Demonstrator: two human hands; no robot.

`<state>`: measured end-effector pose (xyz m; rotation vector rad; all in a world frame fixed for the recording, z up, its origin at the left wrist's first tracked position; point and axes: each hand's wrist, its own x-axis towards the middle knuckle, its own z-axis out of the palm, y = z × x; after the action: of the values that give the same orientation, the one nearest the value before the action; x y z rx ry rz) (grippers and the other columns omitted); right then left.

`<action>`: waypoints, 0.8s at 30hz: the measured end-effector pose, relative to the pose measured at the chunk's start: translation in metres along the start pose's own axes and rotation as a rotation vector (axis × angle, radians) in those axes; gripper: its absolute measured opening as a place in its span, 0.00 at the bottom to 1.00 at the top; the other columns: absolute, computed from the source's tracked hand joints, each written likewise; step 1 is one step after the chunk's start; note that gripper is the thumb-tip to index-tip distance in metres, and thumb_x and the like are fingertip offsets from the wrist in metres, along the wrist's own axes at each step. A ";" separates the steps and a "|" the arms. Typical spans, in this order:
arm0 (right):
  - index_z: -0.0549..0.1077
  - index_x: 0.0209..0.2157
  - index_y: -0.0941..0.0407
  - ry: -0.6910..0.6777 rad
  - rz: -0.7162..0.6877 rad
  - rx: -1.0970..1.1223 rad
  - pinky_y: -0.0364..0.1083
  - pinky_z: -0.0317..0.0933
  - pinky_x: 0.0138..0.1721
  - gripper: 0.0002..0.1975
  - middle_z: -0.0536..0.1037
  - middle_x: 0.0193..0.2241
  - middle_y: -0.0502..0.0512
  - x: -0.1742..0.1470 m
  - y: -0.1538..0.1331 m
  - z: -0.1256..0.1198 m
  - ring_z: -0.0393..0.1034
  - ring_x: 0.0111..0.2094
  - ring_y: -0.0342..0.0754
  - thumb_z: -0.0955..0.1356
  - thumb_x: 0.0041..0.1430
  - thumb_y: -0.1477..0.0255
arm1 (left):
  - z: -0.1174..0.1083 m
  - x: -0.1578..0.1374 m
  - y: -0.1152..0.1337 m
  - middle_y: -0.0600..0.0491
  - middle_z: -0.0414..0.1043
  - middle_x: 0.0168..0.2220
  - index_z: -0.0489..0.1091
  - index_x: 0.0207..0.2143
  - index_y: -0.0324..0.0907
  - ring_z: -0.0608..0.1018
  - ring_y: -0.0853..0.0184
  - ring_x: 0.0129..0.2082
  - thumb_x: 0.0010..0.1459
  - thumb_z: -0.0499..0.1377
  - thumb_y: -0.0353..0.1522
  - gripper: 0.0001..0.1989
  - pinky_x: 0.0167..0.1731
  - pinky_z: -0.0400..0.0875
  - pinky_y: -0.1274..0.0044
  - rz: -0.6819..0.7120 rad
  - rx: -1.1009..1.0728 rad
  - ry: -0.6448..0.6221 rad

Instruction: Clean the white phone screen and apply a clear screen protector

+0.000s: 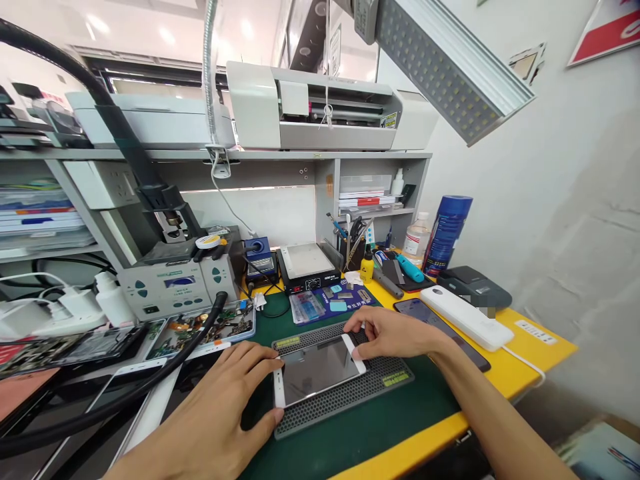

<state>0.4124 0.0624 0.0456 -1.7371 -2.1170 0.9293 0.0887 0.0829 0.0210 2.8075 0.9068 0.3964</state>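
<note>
A white-framed smartphone [317, 370] with a dark screen lies face up on a grey honeycomb-patterned mat [345, 398]. My left hand [233, 393] grips its left end, fingers at the upper corner and thumb at the lower corner. At the opposite end, my right hand [387, 331] holds the white edge between thumb and fingers. Under the mat is a dark green work surface [400, 433]. Whether the phone is slightly raised off the mat, I cannot tell.
Left of my hands, a black hose [150, 383] crosses several phones and a tray of circuit boards [200, 333]. Behind stand a grey soldering station [175, 290] and a black-sided heating plate [307, 267]. On the right lie a dark phone [445, 333] and a white power strip [465, 318].
</note>
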 end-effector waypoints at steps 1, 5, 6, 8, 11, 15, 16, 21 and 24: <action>0.73 0.50 0.56 0.003 0.001 0.000 0.42 0.56 0.29 0.29 0.70 0.33 0.52 0.000 0.000 0.000 0.65 0.31 0.46 0.73 0.50 0.55 | -0.001 0.000 0.000 0.51 0.69 0.54 0.68 0.53 0.50 0.70 0.56 0.54 0.61 0.57 0.37 0.17 0.54 0.68 0.64 0.002 -0.002 0.002; 0.73 0.49 0.56 0.008 -0.004 0.005 0.42 0.56 0.29 0.28 0.70 0.33 0.52 0.001 0.001 0.001 0.65 0.32 0.46 0.74 0.49 0.56 | -0.001 0.001 0.000 0.51 0.68 0.54 0.67 0.54 0.50 0.70 0.56 0.54 0.61 0.57 0.38 0.18 0.54 0.68 0.63 -0.002 -0.007 -0.005; 0.73 0.49 0.56 0.010 -0.007 0.004 0.42 0.56 0.29 0.28 0.70 0.33 0.52 0.001 0.001 0.001 0.65 0.31 0.46 0.74 0.49 0.56 | -0.001 0.001 -0.001 0.51 0.68 0.54 0.67 0.54 0.50 0.69 0.56 0.54 0.61 0.57 0.38 0.18 0.54 0.67 0.63 -0.004 -0.006 -0.006; 0.73 0.48 0.56 0.015 -0.011 0.002 0.42 0.57 0.30 0.28 0.70 0.33 0.52 0.001 0.002 0.001 0.65 0.31 0.46 0.74 0.49 0.57 | 0.000 0.001 -0.001 0.51 0.68 0.54 0.67 0.54 0.51 0.70 0.56 0.54 0.61 0.57 0.38 0.18 0.54 0.67 0.64 -0.003 -0.006 -0.001; 0.73 0.48 0.56 0.022 -0.016 0.001 0.42 0.56 0.30 0.27 0.70 0.33 0.52 0.001 0.001 0.001 0.65 0.31 0.45 0.74 0.49 0.57 | 0.001 0.000 -0.002 0.52 0.69 0.54 0.68 0.53 0.51 0.70 0.56 0.54 0.60 0.58 0.38 0.18 0.54 0.68 0.64 -0.003 -0.006 0.016; 0.74 0.48 0.56 0.021 -0.007 -0.001 0.42 0.56 0.30 0.27 0.70 0.35 0.52 0.000 -0.001 0.001 0.65 0.32 0.46 0.74 0.49 0.57 | 0.004 0.000 -0.004 0.51 0.69 0.54 0.68 0.53 0.51 0.71 0.56 0.53 0.60 0.58 0.38 0.19 0.53 0.69 0.65 0.016 -0.002 0.055; 0.74 0.48 0.56 0.021 -0.006 -0.001 0.42 0.56 0.30 0.27 0.70 0.35 0.53 0.000 -0.001 0.001 0.65 0.32 0.46 0.74 0.49 0.57 | 0.005 0.000 -0.004 0.51 0.69 0.54 0.68 0.54 0.51 0.71 0.56 0.54 0.59 0.58 0.38 0.19 0.53 0.69 0.64 0.020 0.001 0.060; 0.74 0.49 0.56 0.018 -0.015 -0.005 0.42 0.57 0.30 0.28 0.71 0.36 0.53 -0.001 0.000 0.001 0.65 0.32 0.46 0.74 0.48 0.56 | 0.002 0.000 -0.002 0.52 0.66 0.57 0.68 0.54 0.52 0.69 0.55 0.56 0.61 0.57 0.39 0.18 0.56 0.67 0.63 0.007 0.013 0.029; 0.74 0.48 0.56 0.029 -0.022 -0.007 0.43 0.58 0.31 0.28 0.71 0.36 0.53 0.000 0.002 0.001 0.66 0.32 0.47 0.74 0.48 0.56 | 0.002 -0.001 -0.002 0.51 0.66 0.57 0.68 0.53 0.52 0.68 0.55 0.57 0.60 0.57 0.39 0.18 0.56 0.67 0.63 0.012 0.009 0.045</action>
<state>0.4131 0.0625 0.0433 -1.7169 -2.1191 0.8866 0.0877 0.0838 0.0186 2.8240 0.9029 0.4597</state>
